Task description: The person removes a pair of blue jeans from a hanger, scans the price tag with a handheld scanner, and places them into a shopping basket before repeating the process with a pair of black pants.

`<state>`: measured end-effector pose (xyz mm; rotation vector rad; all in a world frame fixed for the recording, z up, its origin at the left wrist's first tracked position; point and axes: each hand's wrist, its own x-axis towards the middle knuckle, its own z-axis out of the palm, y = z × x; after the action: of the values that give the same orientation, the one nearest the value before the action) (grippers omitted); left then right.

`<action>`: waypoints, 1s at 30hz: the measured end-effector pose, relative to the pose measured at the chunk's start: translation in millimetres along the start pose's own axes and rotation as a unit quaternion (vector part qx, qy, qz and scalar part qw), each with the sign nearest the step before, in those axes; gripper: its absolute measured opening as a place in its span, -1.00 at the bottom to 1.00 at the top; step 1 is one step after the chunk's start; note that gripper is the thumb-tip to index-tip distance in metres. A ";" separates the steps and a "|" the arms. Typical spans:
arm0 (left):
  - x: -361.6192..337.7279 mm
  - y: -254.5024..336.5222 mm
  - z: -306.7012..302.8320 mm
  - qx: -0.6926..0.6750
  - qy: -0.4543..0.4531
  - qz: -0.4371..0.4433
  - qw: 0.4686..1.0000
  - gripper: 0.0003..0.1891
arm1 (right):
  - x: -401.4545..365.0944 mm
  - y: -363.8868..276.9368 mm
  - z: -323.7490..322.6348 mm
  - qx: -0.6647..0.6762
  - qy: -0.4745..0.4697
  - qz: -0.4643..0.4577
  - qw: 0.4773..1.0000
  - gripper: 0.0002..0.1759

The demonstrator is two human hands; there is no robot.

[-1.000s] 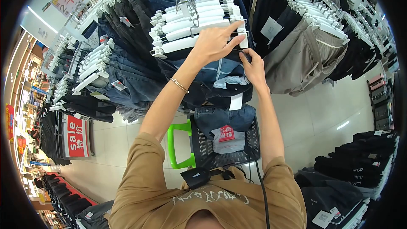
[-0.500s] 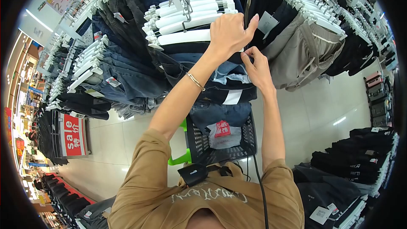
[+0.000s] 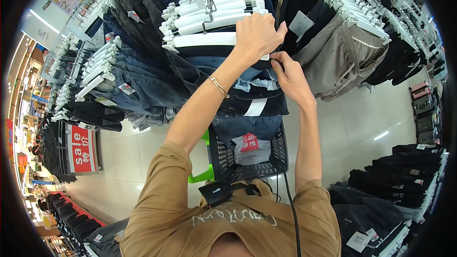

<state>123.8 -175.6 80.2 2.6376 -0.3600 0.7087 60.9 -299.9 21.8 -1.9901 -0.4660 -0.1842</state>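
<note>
My left hand (image 3: 259, 35), with a bracelet at the wrist, is closed over the right end of the front white hanger (image 3: 202, 40). Part of that hanger and its clip is hidden under my fingers. Just below and to the right, my right hand (image 3: 293, 78) pinches the dark waistband of the trousers (image 3: 260, 64) by the hanger's end, thumb and forefinger nearly together. Several more white hangers (image 3: 223, 10) are stacked close behind on a metal hook. Folded dark denim (image 3: 247, 126) with a white tag (image 3: 256, 107) above it lies below my hands.
A black shopping basket (image 3: 223, 162) with green parts stands against my body, a grey bag with a red label (image 3: 249, 142) inside. Racks of jeans (image 3: 143, 76) flank me on the left, grey trousers (image 3: 335, 66) on the right. A black cable (image 3: 291, 200) hangs down my front.
The front hanger has tipped slightly, its left end a little higher. My right hand has shifted slightly with its fingers at the waistband, and the denim below has moved a little.
</note>
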 end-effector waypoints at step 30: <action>-9.1 -1.1 -14.0 -0.159 0.025 0.010 0.987 -0.69 | -1.3 -1.8 2.5 0.002 0.122 -0.139 0.983 -0.91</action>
<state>110.6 -167.4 86.2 2.3136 -0.4452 0.6612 58.8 -297.2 21.8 -1.8616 -0.5810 -0.5949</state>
